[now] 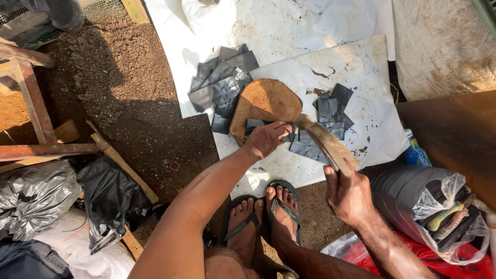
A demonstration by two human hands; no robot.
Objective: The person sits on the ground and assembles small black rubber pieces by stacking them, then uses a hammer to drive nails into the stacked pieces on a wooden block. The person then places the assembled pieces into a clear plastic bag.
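Your left hand (266,138) presses small black plastic bags (310,147) on the round brown wooden block's (263,101) edge; your right hand (347,195) grips a worn wooden stick (324,142).

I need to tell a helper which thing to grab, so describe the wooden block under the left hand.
On the white sheet, between two heaps of dark plastic bags, lies a brown wooden block. The left hand rests at its near edge. It alone is brown, thick and round-edged.

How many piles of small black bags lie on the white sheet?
2: one pile behind the wooden block, one pile to its right, under the mallet. More bags may lie hidden under the left hand.
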